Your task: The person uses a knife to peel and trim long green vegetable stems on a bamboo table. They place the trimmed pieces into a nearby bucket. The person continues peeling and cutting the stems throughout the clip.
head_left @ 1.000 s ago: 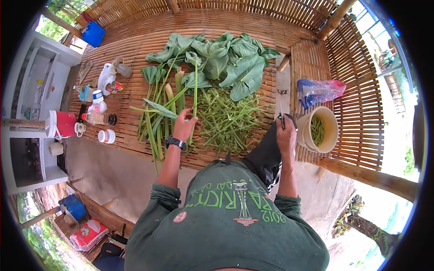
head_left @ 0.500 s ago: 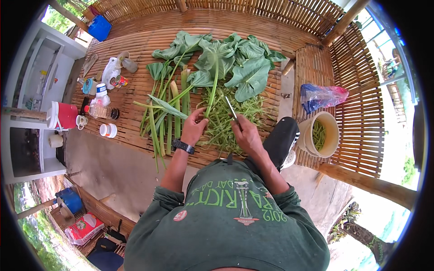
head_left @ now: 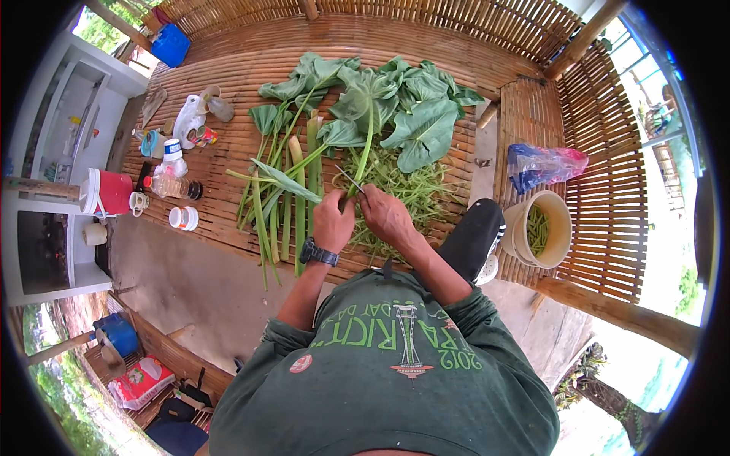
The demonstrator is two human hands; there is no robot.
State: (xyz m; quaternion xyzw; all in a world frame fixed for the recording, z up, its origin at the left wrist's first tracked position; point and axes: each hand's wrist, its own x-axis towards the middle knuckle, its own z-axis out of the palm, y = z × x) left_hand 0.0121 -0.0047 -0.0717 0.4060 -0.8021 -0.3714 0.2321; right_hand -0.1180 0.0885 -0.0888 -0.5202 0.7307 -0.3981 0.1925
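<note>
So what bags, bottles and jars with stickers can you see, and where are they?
Plastic bag: right of the leaves, blue and pink, crumpled.
Clear bottle: left side of the bamboo platform, lying down, dark cap.
White jar: near the platform's left front edge, round, red-banded.
Printed sack: on the ground at lower left, red and white.
No screens or signs.

The person's left hand (head_left: 332, 221), a dark watch (head_left: 318, 253) on its wrist, gripped the base of a long green stalk (head_left: 368, 140) whose broad leaf (head_left: 363, 97) lay among other big leaves on the bamboo platform (head_left: 228, 68). The right hand (head_left: 386, 216) sat just beside it, holding a small knife (head_left: 350, 180) against the stalk. Cut green stems (head_left: 403, 186) were heaped beyond the hands. A pale bucket (head_left: 525, 243) holding green pieces stood to the right, near a blue plastic bag (head_left: 541, 163).
</note>
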